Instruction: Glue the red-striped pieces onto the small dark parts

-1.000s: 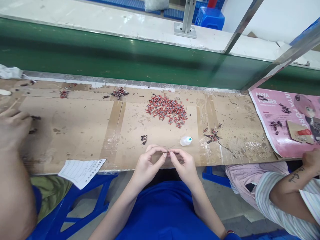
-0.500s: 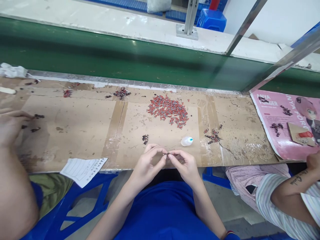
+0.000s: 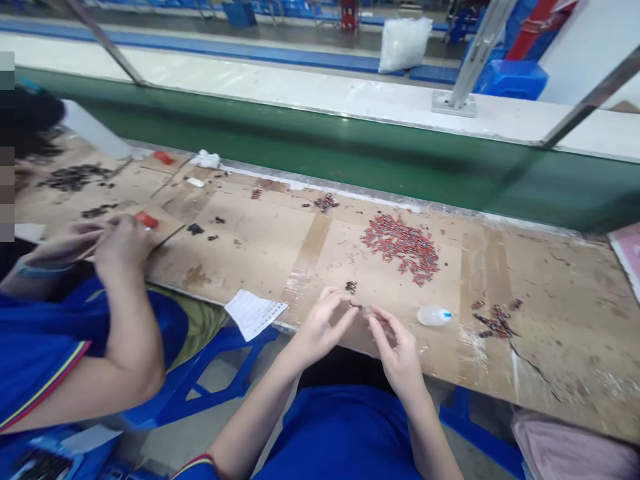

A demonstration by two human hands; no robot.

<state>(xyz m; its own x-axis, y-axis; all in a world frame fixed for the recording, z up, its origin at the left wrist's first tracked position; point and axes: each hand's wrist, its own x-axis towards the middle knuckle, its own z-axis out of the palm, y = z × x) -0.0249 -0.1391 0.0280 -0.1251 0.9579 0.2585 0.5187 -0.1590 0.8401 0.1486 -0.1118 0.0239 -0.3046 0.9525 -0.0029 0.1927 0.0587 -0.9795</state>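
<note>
My left hand is above the near edge of the cardboard-covered bench, thumb and forefinger pinched on a small dark part. My right hand is close beside it, fingertips drawn together near the same spot. Whatever those right fingertips hold is too small and blurred to name. Just beyond my left fingers lie a few small dark pieces. Farther off spreads a pile of small red-and-dark parts. A translucent white bottle with a blue tip lies on its side to the right of my right hand.
A smaller cluster of dark-red parts lies right of the bottle, another toward the back. A paper sheet overhangs the front edge at left. A co-worker's hands work farther left. A green panel borders the bench's back.
My view has swung left, so the bench contents appear shifted right and the left co-worker shows more. My fingertips, meeting at one small part before, are now slightly apart.
</note>
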